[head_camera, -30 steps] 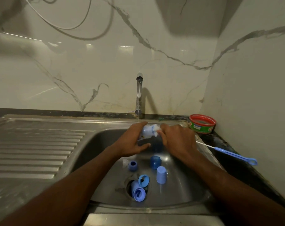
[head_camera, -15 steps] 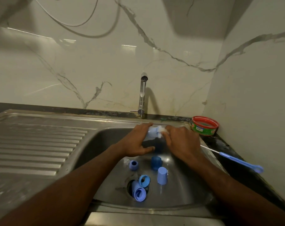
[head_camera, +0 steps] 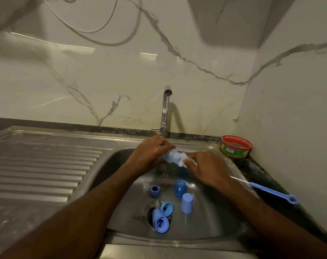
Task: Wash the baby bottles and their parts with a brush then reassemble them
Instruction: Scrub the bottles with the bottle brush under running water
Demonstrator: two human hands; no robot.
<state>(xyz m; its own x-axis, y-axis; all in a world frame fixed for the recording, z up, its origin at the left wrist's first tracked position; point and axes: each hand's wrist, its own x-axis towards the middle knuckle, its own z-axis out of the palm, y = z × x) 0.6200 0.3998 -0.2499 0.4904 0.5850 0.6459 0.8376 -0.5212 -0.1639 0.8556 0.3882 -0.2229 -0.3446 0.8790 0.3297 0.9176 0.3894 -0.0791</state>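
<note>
My left hand (head_camera: pixel 149 152) grips a clear bluish baby bottle (head_camera: pixel 171 157) lying sideways over the steel sink (head_camera: pixel 215 217), just under the tap (head_camera: pixel 165 111). My right hand (head_camera: pixel 208 168) holds a white bristly brush head (head_camera: pixel 185 160) at the bottle's mouth; the brush handle is hidden in my palm. On the sink floor lie several blue parts: a small ring (head_camera: pixel 154 190), a dark blue cap (head_camera: pixel 180 187), a pale upturned cap (head_camera: pixel 187 202), a collar (head_camera: pixel 167 208) and a tube-like piece (head_camera: pixel 159 221) over the drain.
A thin blue-handled brush (head_camera: pixel 267 189) lies on the dark counter at the right. A red and green round tub (head_camera: pixel 236 146) stands in the back right corner. The ribbed draining board (head_camera: pixel 39 165) stretches left. Marble walls close in behind and to the right.
Both hands and the bottle have shifted slightly; the bottle now lies more sideways and more of the white brush head shows at its mouth. The parts in the sink have not moved.
</note>
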